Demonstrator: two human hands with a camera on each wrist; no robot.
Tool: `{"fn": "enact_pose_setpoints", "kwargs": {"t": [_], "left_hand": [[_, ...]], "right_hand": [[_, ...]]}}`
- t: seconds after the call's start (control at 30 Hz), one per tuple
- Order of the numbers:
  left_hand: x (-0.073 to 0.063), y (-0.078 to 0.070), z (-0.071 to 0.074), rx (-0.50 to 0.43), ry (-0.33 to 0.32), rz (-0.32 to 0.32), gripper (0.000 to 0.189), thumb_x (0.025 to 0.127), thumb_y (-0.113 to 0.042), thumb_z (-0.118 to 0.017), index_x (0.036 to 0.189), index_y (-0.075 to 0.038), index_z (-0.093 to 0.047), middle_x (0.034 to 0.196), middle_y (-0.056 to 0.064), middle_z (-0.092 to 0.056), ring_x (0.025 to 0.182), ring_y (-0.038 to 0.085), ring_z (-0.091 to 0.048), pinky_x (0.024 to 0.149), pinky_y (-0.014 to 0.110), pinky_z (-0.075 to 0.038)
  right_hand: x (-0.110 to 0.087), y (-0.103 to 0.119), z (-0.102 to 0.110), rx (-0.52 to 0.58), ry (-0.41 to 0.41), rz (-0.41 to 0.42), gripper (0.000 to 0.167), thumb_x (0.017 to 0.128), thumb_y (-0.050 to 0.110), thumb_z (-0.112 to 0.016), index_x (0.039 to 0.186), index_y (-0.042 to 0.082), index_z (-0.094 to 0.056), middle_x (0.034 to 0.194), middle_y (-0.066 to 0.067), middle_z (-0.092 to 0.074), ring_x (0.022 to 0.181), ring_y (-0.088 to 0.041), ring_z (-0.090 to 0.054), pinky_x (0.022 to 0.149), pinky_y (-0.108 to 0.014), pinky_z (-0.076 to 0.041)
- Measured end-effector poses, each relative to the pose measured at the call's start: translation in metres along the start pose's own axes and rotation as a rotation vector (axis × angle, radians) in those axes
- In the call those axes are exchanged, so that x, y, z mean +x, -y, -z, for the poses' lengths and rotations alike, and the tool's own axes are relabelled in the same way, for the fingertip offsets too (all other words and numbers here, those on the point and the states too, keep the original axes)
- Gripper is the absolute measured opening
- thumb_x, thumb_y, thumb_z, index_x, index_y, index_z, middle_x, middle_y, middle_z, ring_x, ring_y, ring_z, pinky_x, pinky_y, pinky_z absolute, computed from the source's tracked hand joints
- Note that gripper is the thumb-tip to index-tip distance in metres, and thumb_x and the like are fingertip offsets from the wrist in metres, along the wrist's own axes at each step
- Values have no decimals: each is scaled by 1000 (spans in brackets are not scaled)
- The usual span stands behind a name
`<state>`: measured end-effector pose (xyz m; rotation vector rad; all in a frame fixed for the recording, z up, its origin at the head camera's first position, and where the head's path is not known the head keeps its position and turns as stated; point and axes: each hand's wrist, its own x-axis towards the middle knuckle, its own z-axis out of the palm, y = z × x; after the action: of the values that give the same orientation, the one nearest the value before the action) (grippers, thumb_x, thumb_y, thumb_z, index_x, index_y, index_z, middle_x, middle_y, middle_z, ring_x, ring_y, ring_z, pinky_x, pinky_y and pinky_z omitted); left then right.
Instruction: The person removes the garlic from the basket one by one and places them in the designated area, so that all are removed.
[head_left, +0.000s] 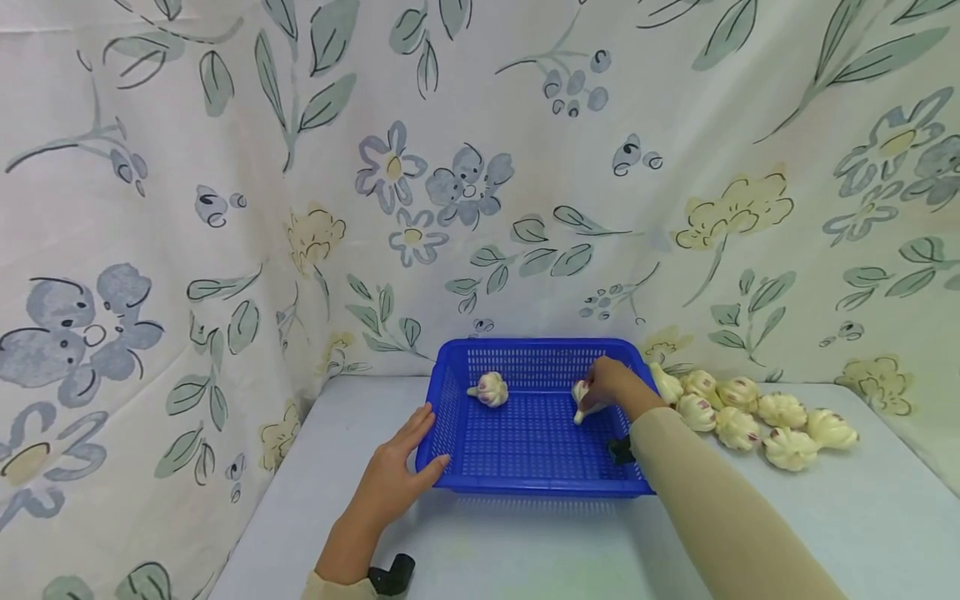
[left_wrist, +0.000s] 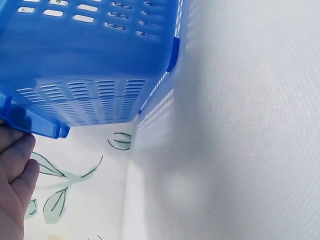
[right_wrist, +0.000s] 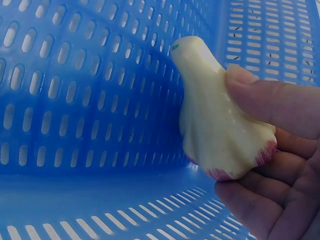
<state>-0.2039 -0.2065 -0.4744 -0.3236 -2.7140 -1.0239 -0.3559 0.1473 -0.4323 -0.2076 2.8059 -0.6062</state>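
A blue plastic basket (head_left: 536, 485) with slotted walls stands on the table. Inside it, toward the back left, lies one garlic bulb (head_left: 492, 389). My right hand (head_left: 611, 385) reaches over the basket's right side and pinches another garlic bulb (right_wrist: 220, 115) between thumb and fingers. In the right wrist view this bulb is cream with purple-tinged lobes at its base, close to the slotted basket surface. My left hand (head_left: 397, 467) rests on the basket's left rim, fingers extended along it and thumb at the front left corner. Its fingertips (left_wrist: 22, 150) touch the rim from outside.
A group of several garlic bulbs (head_left: 738, 429) lies on the white table (head_left: 360, 433) right of the basket, beside my right forearm. A floral curtain (head_left: 480, 208) hangs behind the table and along its left side.
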Motion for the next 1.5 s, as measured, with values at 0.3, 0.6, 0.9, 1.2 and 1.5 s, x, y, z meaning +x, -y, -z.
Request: {"fn": "enact_pose_setpoints", "kwargs": {"t": [0.3, 0.6, 0.9, 1.2, 1.5], "left_hand": [[2, -1, -2, -3, 2, -3, 71, 88, -44, -70, 150, -20, -43, 158, -12, -32, 145, 18, -33, 112, 47, -36], [1, -2, -3, -14, 2, -9, 71, 88, -43, -70, 149, -19, -44, 158, -10, -33, 145, 19, -34, 111, 48, -36], [0, -2, -4, -18, -11, -37, 70, 88, -42, -70, 149, -16, -45, 158, -6, -36, 145, 22, -36, 111, 48, -36], [1, -2, -2, -12, -13, -30, 70, 88, -40, -72, 148, -17, -45, 157, -8, -35, 145, 21, -35, 111, 47, -37], [0, -1, 0, -2, -18, -32, 69, 89, -38, -72, 148, -16, -46, 158, -6, -36, 144, 22, -36, 111, 47, -36]], "right_hand": [[0, -3, 1, -5, 2, 23, 42, 74, 15, -84, 106, -7, -70, 101, -18, -70, 87, -27, -64, 78, -42, -56], [-3, -3, 7, 22, -68, 149, 42, 76, 18, -83, 109, -4, -72, 99, -14, -72, 86, -25, -64, 78, -41, -54], [-24, 0, 38, 160, -208, 256, 54, 79, 27, -81, 123, 0, -67, 110, -14, -72, 95, -25, -65, 85, -44, -54], [-92, -32, 78, 474, -380, 172, 65, 86, 42, -75, 140, 12, -56, 130, -13, -63, 109, -11, -61, 80, -18, -56], [-132, -85, 65, 497, -579, -93, 76, 82, 56, -71, 147, 23, -49, 146, -12, -51, 131, -30, -52, 70, -3, -47]]}}
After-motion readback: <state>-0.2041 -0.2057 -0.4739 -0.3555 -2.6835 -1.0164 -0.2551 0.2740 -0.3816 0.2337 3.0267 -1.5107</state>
